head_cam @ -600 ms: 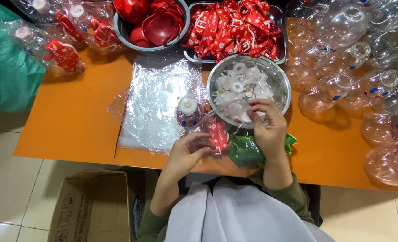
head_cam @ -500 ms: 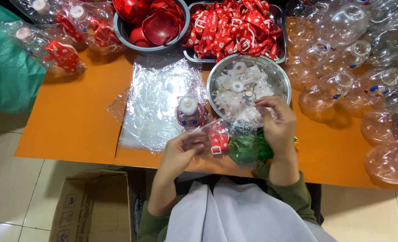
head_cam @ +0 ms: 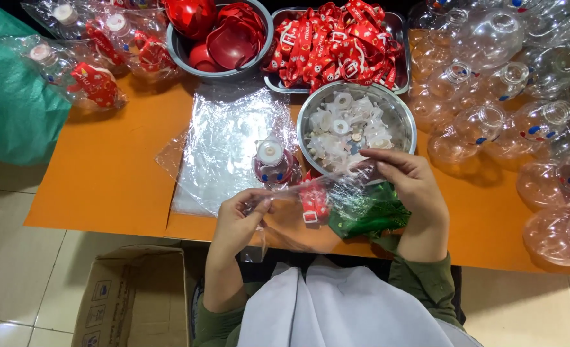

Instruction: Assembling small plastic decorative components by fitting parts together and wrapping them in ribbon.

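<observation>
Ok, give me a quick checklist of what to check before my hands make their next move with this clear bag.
1. Left hand pinches one end of the clear plastic bag: ok.
2. Right hand grips the other end: ok.
3. Red strap piece inside the bag: ok.
4. Bag mouth fully open: cannot tell.
5. Steel bowl of white caps close behind the hands: ok.
6. Stack of flat clear bags on the orange table: ok.

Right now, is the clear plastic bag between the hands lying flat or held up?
Held up: the clear plastic bag is stretched between left hand and right hand, above the orange table.
</observation>
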